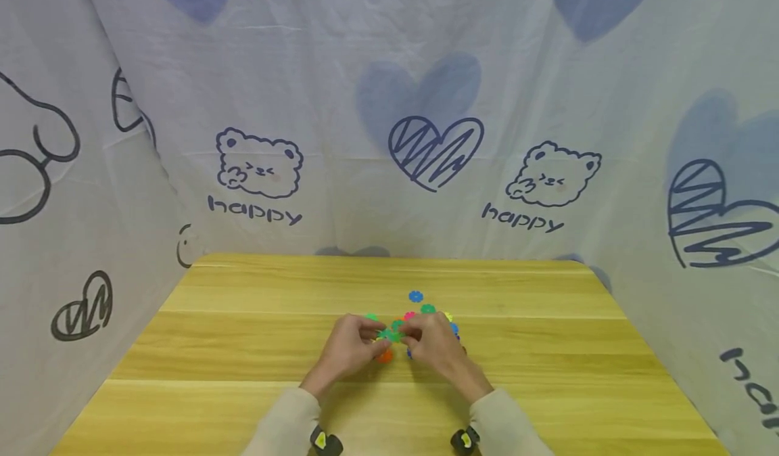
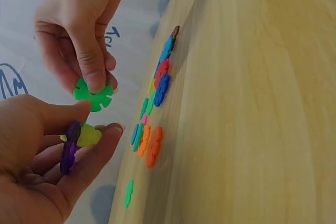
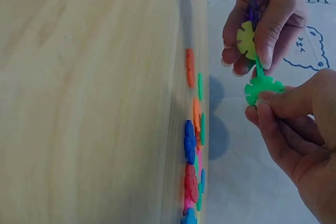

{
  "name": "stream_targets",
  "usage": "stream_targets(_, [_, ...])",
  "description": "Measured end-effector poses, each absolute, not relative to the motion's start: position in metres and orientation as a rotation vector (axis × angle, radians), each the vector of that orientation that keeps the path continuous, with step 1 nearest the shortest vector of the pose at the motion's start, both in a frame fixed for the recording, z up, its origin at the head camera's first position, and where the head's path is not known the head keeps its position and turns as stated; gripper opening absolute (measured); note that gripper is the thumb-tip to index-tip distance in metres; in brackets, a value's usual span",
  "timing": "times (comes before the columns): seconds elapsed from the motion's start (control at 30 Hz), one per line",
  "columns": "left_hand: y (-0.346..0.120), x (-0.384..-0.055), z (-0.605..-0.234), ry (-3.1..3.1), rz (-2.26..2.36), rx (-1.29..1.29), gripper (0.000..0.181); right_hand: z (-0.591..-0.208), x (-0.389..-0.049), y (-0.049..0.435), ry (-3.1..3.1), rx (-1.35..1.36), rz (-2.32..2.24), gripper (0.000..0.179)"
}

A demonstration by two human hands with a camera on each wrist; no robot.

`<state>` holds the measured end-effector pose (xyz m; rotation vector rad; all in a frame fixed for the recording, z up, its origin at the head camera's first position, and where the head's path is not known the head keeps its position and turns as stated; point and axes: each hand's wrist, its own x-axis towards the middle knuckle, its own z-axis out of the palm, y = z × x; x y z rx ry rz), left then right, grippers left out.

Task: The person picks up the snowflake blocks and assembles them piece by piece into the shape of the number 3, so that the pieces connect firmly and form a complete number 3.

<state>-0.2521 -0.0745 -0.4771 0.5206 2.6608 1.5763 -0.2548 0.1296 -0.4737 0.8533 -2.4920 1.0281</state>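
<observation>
My left hand (image 1: pixel 348 346) holds a short chain of notched plastic flower discs over the table. In the left wrist view the chain shows a purple disc (image 2: pixel 69 148) set crosswise to a yellow disc (image 2: pixel 90 136). A green disc seen edge-on (image 3: pixel 259 70) follows the yellow one, close by the left thumb. Between thumb and fingers my right hand (image 1: pixel 437 345) pinches a bright green disc (image 2: pixel 93 96), seen nearly face-on. Its edge meets the edge-on green disc in the right wrist view. Both hands are close together, fingertips almost touching.
Loose flower discs lie on the wooden table (image 1: pixel 243 348) around and beyond the hands. Among them are an orange disc (image 2: pixel 154 147), a dark blue disc (image 3: pixel 189 141) and a blue disc (image 1: pixel 416 296) farthest back. A printed cloth (image 1: pixel 341 192) hangs behind the table and along its sides.
</observation>
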Motion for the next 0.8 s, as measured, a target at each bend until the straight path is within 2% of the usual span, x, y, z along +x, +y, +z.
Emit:
stream_targets(0.4, [-0.077, -0.255, -0.477, 2.543, 1.678, 0.455, 0.027, -0.474, -0.257, 0.131, -2.435, 0.858, 1.141, 0.009])
stream_targets(0.8, [-0.081, -0.252, -0.481, 2.368, 1.788, 0.429, 0.04, -0.476, -0.264, 0.137, -2.499, 0.838, 1.184, 0.006])
